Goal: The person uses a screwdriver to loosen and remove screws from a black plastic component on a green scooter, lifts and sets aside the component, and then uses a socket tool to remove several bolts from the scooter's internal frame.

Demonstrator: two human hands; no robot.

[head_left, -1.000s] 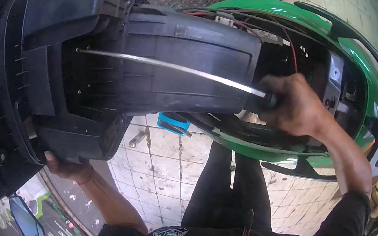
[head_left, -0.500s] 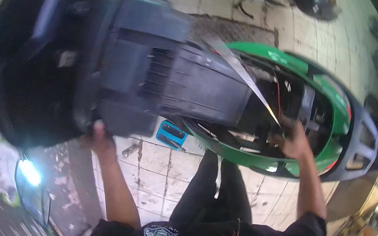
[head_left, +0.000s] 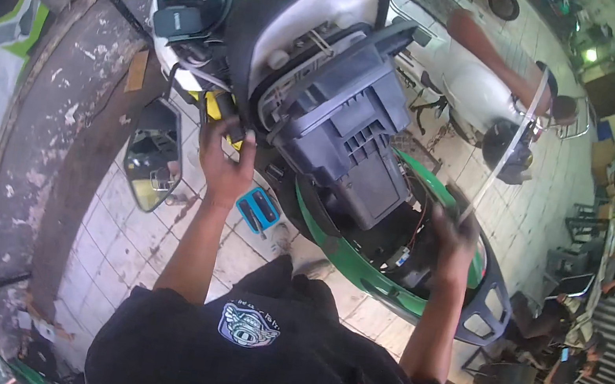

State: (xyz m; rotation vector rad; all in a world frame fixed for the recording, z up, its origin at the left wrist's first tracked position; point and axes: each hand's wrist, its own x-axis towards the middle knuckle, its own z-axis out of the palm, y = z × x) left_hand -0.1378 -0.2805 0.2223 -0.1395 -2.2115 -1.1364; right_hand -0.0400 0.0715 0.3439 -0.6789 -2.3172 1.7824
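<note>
You held a long, thin silver rod (head_left: 513, 143) near the tail end of the scooter's open body (head_left: 310, 219), its shaft slanting upward past the body's far edge; its grip was hidden by your fingers. The dark grey plastic bin (head_left: 364, 129), ribbed and stepped, sat tilted over the front end of that green-rimmed opening, its flat tongue pointing tailward. Just beyond the bin stood the raised black seat (head_left: 288, 26), pale underside showing.
</note>
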